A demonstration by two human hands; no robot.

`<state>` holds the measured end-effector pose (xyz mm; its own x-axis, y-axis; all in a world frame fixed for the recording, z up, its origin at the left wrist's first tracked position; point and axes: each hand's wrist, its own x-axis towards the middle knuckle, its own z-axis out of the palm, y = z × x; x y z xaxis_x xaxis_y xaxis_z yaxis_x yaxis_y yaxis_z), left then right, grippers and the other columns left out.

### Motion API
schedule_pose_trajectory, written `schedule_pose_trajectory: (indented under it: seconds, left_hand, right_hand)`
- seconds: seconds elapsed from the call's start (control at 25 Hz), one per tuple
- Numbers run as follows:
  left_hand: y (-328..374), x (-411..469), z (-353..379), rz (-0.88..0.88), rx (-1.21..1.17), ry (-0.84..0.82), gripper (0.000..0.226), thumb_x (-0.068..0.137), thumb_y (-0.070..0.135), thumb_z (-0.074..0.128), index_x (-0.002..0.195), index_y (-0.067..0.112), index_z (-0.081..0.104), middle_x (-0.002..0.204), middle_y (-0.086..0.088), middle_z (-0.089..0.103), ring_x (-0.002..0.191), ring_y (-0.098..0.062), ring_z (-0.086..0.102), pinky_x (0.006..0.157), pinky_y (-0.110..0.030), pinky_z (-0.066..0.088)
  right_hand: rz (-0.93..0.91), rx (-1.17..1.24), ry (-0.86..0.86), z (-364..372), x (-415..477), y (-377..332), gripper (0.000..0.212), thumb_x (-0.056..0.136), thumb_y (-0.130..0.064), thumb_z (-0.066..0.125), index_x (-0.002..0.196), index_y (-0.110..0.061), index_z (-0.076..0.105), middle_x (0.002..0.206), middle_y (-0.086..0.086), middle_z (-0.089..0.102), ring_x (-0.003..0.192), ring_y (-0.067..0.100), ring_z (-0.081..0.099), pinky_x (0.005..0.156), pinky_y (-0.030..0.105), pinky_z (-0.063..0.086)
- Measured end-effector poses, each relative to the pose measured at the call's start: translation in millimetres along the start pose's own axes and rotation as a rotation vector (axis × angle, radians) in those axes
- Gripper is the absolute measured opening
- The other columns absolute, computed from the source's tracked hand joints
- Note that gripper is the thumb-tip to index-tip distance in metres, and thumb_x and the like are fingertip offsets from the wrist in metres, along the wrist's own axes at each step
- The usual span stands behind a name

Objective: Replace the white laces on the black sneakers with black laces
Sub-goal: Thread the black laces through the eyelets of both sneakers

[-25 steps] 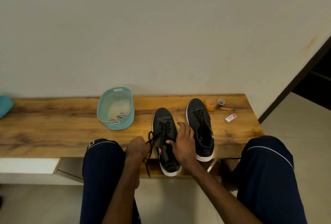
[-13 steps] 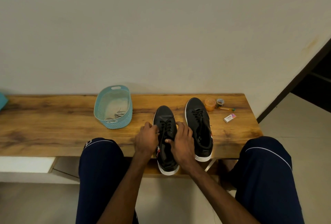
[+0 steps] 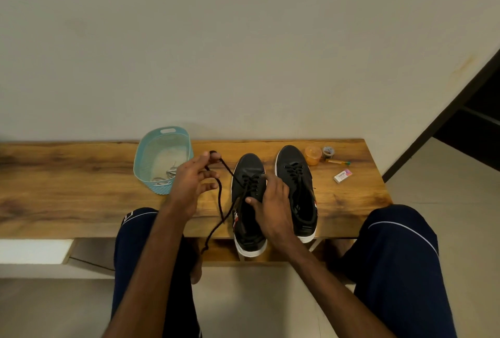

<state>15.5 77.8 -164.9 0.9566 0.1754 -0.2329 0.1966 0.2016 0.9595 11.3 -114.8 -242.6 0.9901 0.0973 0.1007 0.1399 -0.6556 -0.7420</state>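
Note:
Two black sneakers with white soles stand side by side on the wooden bench [image 3: 67,183]. The left sneaker [image 3: 249,172] carries a black lace [image 3: 219,194] partly threaded through its eyelets. My left hand [image 3: 192,183] pinches that lace near its top and holds it out to the left of the shoe; the loose end trails down over the bench's front edge. My right hand [image 3: 272,205] rests on the left sneaker's tongue and opening, fingers spread over the eyelets. The right sneaker [image 3: 297,175] is laced in black.
A teal plastic basket [image 3: 162,159] with white laces inside stands left of the shoes. An orange cup [image 3: 313,155], a small jar [image 3: 328,152], a pen [image 3: 338,162] and a small white box [image 3: 342,175] lie at the bench's right end. My knees flank the shoes.
My left hand has moved from beside the shoe up and to the left, drawing the black lace out taut. My right hand stays on the left sneaker.

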Motion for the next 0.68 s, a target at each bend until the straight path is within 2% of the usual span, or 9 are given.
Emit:
schedule_pose_trajectory:
  seconds: [0.12,0.2,0.28,0.32,0.36,0.44,0.52,0.6,0.68]
  left_hand:
    - [-0.2,-3.9,-3.1,-0.012,0.019,-0.095,0.025,0.099,0.036,0.053,0.112,0.029,0.073,0.091,0.005,0.066,0.066,-0.009,0.055,0.051,-0.022,0.039]
    - [1.4,-6.1,-5.5,-0.017,-0.133,-0.206,0.032,0.098,0.034,0.053,0.126,0.023,0.065,0.093,0.001,0.066,0.063,-0.009,0.055,0.047,-0.021,0.038]
    - [2.1,-8.9,-6.6,-0.021,-0.244,-0.25,0.039,0.096,0.031,0.054,0.131,0.017,0.06,0.102,-0.002,0.07,0.06,-0.009,0.055,0.046,-0.021,0.039]
    - [1.7,-11.0,-6.2,-0.028,-0.257,-0.236,0.04,0.095,0.03,0.056,0.132,0.016,0.059,0.108,-0.004,0.072,0.059,-0.008,0.055,0.046,-0.02,0.04]
    - [1.2,-13.3,-6.5,-0.039,-0.26,-0.198,0.039,0.095,0.027,0.056,0.132,0.015,0.058,0.113,-0.004,0.072,0.057,-0.007,0.054,0.047,-0.02,0.041]
    - [-1.3,-14.6,-9.3,-0.055,-0.253,-0.06,0.033,0.099,0.022,0.054,0.13,0.014,0.057,0.115,-0.003,0.073,0.056,-0.006,0.054,0.048,-0.019,0.044]
    - [-2.3,-15.1,-15.7,-0.073,-0.205,0.112,0.026,0.101,0.021,0.052,0.126,0.017,0.059,0.108,0.002,0.075,0.056,-0.005,0.057,0.049,-0.019,0.044]
    - [-3.5,-16.1,-22.1,-0.095,-0.131,0.22,0.021,0.102,0.021,0.052,0.121,0.02,0.06,0.103,0.004,0.076,0.056,-0.005,0.059,0.05,-0.019,0.043]
    - [-6.4,-15.6,-23.7,-0.108,-0.103,0.258,0.017,0.102,0.021,0.052,0.117,0.019,0.061,0.096,0.004,0.077,0.054,-0.004,0.061,0.048,-0.019,0.041]
  right_hand:
    - [-0.134,0.188,-0.05,-10.2,1.6,-18.3,0.022,0.097,-0.025,0.061,0.118,-0.018,0.058,0.116,-0.005,0.059,0.109,0.009,0.053,0.096,0.04,0.05]
    - [-0.18,0.274,-0.178,-9.1,-3.5,-36.5,0.031,0.099,-0.023,0.058,0.13,-0.017,0.056,0.127,-0.005,0.059,0.117,0.011,0.054,0.101,0.04,0.048]
    - [-0.205,0.337,-0.3,-0.8,-11.5,-51.9,0.05,0.099,-0.02,0.058,0.146,-0.02,0.042,0.144,-0.009,0.049,0.131,0.01,0.048,0.111,0.031,0.04]
    - [-0.205,0.355,-0.328,4.3,-14.9,-57.3,0.052,0.099,-0.018,0.057,0.147,-0.021,0.039,0.145,-0.01,0.047,0.133,0.008,0.046,0.112,0.027,0.037]
    - [-0.18,0.375,-0.335,8.1,-17.0,-60.8,0.046,0.1,-0.016,0.055,0.144,-0.018,0.043,0.141,-0.007,0.053,0.13,0.008,0.049,0.11,0.028,0.04]
    - [-0.096,0.43,-0.316,9.0,-18.4,-61.3,0.024,0.102,-0.012,0.05,0.124,-0.01,0.06,0.111,0.003,0.069,0.104,0.012,0.064,0.096,0.039,0.052]
    - [-0.038,0.462,-0.3,1.1,-18.4,-57.7,0.019,0.103,-0.013,0.05,0.11,-0.009,0.067,0.084,0.0,0.067,0.081,0.009,0.064,0.081,0.036,0.056]
    - [-0.005,0.445,-0.286,-14.0,-18.4,-54.4,0.015,0.101,-0.017,0.055,0.108,-0.012,0.068,0.081,-0.002,0.066,0.077,0.008,0.062,0.079,0.034,0.054]
    - [0.006,0.411,-0.261,-33.2,-17.4,-51.8,0.011,0.098,-0.018,0.061,0.104,-0.013,0.069,0.082,0.001,0.066,0.075,0.008,0.061,0.077,0.032,0.054]
